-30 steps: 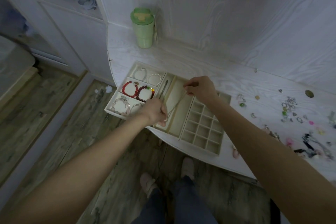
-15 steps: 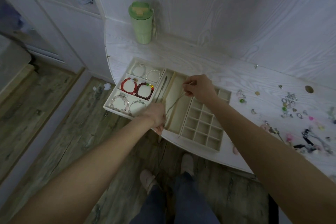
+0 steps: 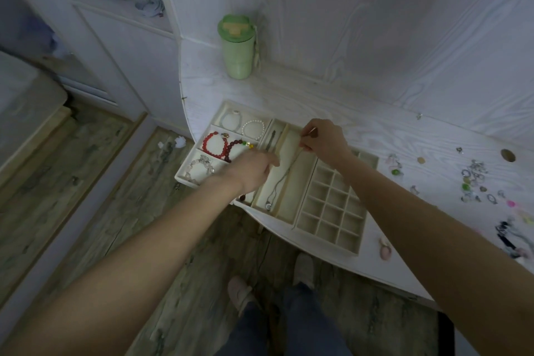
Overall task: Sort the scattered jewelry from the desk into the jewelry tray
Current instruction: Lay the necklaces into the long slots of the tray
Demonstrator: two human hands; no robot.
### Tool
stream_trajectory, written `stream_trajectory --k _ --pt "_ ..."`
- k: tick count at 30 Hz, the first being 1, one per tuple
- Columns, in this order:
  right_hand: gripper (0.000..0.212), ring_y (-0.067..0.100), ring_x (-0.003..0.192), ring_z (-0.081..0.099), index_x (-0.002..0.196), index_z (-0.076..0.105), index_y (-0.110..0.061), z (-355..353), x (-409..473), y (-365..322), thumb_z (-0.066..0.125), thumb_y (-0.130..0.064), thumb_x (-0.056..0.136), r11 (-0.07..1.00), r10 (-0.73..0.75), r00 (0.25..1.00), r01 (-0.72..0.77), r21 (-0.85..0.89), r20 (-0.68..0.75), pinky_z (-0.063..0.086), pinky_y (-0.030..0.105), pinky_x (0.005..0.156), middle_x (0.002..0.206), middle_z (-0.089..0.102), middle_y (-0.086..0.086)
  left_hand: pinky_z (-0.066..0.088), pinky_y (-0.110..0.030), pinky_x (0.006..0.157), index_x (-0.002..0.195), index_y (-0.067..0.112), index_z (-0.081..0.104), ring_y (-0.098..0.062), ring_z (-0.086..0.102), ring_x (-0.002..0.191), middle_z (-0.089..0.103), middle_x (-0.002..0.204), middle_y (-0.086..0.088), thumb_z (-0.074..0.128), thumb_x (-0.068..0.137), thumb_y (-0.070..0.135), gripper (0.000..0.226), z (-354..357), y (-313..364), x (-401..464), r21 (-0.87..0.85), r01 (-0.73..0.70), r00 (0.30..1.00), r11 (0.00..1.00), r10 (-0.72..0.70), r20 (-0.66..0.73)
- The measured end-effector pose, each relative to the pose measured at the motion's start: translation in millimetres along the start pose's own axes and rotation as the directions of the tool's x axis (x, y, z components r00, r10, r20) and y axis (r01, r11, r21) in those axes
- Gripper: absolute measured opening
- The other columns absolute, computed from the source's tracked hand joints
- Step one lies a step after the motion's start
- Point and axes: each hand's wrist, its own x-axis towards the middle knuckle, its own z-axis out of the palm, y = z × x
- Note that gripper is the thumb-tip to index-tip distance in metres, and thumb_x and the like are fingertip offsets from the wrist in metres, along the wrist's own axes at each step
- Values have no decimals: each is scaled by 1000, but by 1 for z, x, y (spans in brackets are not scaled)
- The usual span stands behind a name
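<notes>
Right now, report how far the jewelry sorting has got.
Done: bracelets fill the jewelry tray's left compartments. In hand: the right hand pinches a necklace lying along a long slot, with the left hand beside it. Left: the grid cells hold nothing, and scattered rings remain on the desk.

Cream tray (image 3: 328, 235), red bracelet (image 3: 214, 144), green cup (image 3: 237, 48), white wood-grain desk (image 3: 332, 101).
</notes>
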Motion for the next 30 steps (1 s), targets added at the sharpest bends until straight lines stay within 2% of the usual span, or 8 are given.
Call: stream_trajectory --k 3,5,10,16,20,23,26,30 --pt "9 12 63 58 92 66 -1 -5 11 -1 60 0 86 1000 -24 1000 23 -11 -17 42 5 53 87 69 17 17 -31 116 138 21 44 -19 23 141 34 151 0 37 96 4 46 0 -1 8 123 -20 1000 992 21 -9" --pt "10 15 75 60 93 69 -2 -9 19 -2 60 -1 87 998 -47 999 46 -53 -27 41 12 62 92 68 15 11 -37 119 144 22 36 -17 14 144 24 155 2 39 95 5 52 -2 0 17 165 -29 1000 986 27 15" --pt "14 20 98 63 95 72 -2 -6 33 4 59 -2 87 993 -53 998 56 -108 32 37 11 76 100 70 11 3 -37 120 147 27 27 -11 3 146 13 157 10 40 92 6 61 -9 1 33 322 -88 989 943 44 141" --pt "10 22 89 62 95 68 -7 5 52 9 60 -9 90 972 -89 994 102 -210 68 42 21 72 98 66 9 2 -45 119 147 27 27 -13 -7 145 -5 158 10 43 90 4 63 -7 0 47 378 -122 986 918 68 155" --pt "11 18 80 58 86 63 -12 5 59 6 54 -7 91 936 -164 985 175 -306 60 38 23 67 91 64 5 -7 -39 118 146 22 31 -12 -2 145 6 158 8 42 90 0 61 -11 4 51 397 -132 986 908 79 148" --pt "14 20 81 59 84 63 -12 5 63 4 53 -6 91 923 -179 983 184 -338 49 40 24 66 91 64 4 -7 -41 118 143 26 36 -14 3 145 16 156 7 44 86 -4 65 -6 -1 58 388 -130 985 912 74 158" --pt "15 21 83 60 83 62 -13 5 65 4 52 -6 91 903 -196 980 193 -385 33 38 25 65 91 64 4 11 -54 116 140 36 33 -22 0 146 12 157 6 42 79 -8 76 7 -16 68 390 -118 982 913 49 182" --pt "17 22 82 60 80 60 -13 7 67 6 50 -3 90 885 -206 978 199 -421 28 34 25 63 90 64 5 15 -59 112 140 36 30 -25 -8 146 4 158 4 40 76 -14 81 14 -20 73 423 -114 979 899 30 200"
